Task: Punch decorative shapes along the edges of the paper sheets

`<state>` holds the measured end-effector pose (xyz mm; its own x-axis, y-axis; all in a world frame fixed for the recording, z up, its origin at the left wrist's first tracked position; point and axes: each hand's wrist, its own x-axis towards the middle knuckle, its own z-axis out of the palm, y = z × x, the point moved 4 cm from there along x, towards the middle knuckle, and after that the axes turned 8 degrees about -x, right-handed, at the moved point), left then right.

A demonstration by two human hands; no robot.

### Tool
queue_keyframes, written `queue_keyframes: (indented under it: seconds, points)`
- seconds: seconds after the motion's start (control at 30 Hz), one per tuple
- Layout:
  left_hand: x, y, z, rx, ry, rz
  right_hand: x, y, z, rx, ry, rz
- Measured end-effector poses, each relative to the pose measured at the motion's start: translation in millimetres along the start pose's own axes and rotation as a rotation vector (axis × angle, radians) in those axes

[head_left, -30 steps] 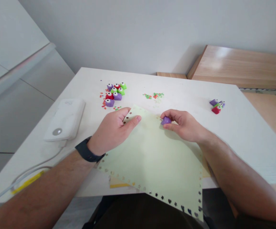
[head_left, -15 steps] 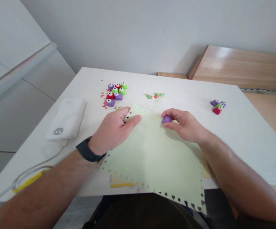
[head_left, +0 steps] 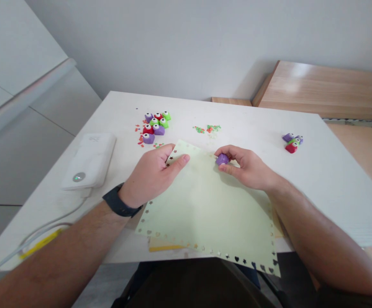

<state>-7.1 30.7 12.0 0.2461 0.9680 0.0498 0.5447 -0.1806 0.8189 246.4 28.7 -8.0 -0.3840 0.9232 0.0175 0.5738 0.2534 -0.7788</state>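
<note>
My right hand [head_left: 248, 167] is shut on a small purple craft punch [head_left: 222, 159], pinching it at the far edge of a pale green paper sheet [head_left: 205, 209]. The sheet has star and heart cut-outs along its borders. My left hand [head_left: 150, 173] grips the sheet's far left edge, with the thumb across it and the fingers curled by a corner. A dark watch band [head_left: 119, 202] circles my left wrist. A yellow paper [head_left: 165, 244] lies partly hidden beneath the sheet.
Several colourful craft punches [head_left: 155, 127] and red and green paper scraps sit beyond the sheet. Further punches [head_left: 291, 143] stand at the right. A white power bank [head_left: 89, 160] with a cable lies at the left, on a white table [head_left: 237, 124]. A wooden surface [head_left: 320, 90] lies behind.
The sheet's near edge has swung away from me and up the table, its lower corner rising in view. The purple punch has shifted slightly left in my right hand.
</note>
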Motion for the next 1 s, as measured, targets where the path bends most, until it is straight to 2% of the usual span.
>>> queue_keyframes:
  seconds: [0.3, 0.6, 0.83, 1.0]
  points:
    - [0, -2, 0.2, 0.074, -0.003, 0.028, -1, 1, -5, 0.089, -0.022, 0.017]
    - [1, -4, -0.3, 0.077, -0.008, 0.028, 4, 17, -9, 0.381, 0.157, 0.129]
    - [1, -3, -0.4, 0.059, -0.007, 0.025, 14, 17, -6, 0.377, 0.247, 0.116]
    - [1, -3, -0.8, 0.058, -0.006, 0.018, 17, 20, -8, 0.372, 0.253, 0.138]
